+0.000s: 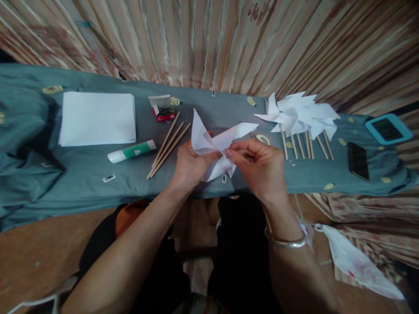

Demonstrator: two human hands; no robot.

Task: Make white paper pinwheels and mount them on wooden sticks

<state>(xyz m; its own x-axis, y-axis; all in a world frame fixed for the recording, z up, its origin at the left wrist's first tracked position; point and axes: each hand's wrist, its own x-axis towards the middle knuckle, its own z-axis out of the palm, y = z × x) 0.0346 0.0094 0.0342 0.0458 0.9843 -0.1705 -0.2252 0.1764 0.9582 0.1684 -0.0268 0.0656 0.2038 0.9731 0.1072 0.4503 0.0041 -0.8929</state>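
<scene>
White paper pinwheel [200,134] is up in both hands, above the middle of the worktop [81,174], blades spread, no stick visible on it. Left hand [190,163] has it gripped from the left side, thumb pressed near the centre, fingers mostly behind the paper. Right hand [260,165] is nearly closed, thumb and index pinching at the centre; whether a pin sits between them, can't tell. Silver bangle [286,243] on right wrist. Just left of the left hand: three wooden sticks [170,150] lying slanted; glue stick [132,151] on its side next to them; open red box [164,114] with small dark contents, too small to tell. Farther left, stack of white paper [98,117]. On the right, cluster of pinwheels on sticks [303,114], overlapping; beyond it, dark phone [358,161] and blue-framed device [388,129]. Worktop cloth is grey-green, fruit-printed. Pleated curtain [203,43] behind.
</scene>
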